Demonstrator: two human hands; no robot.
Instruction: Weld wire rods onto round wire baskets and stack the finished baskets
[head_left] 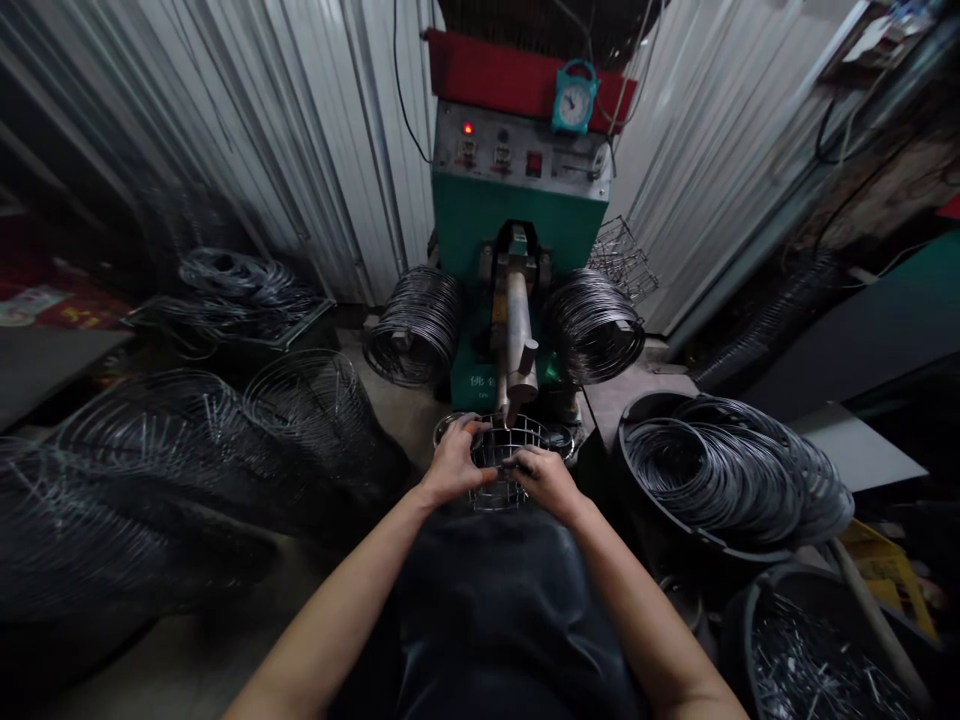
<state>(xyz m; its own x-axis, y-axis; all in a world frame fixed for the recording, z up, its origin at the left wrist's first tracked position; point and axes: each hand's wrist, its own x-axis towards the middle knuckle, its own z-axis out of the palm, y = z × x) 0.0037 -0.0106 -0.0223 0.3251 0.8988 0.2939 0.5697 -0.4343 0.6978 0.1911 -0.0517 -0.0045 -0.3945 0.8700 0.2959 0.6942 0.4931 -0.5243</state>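
A round wire basket (501, 497) sits in front of me, under the tip of the spot welder's metal arm (517, 325). My left hand (452, 462) grips its left side, thumb on the near wires and fingers over the rim. On the near right side, my right hand (547, 480) is closed with its fingers pinched at the wires. Whether a small loose piece is also in those fingertips is too dark to tell. The green welding machine (521, 205) stands behind, its panel showing a lit red lamp.
Coils of wire rings hang at the machine's left (416, 325) and right (596, 322). A black tub (630, 455) of wire rings stands to the right, above a bucket (742, 640) of short metal pieces. Wire mesh baskets (307, 430) stack up at left. A turquoise clock (575, 97) sits on top.
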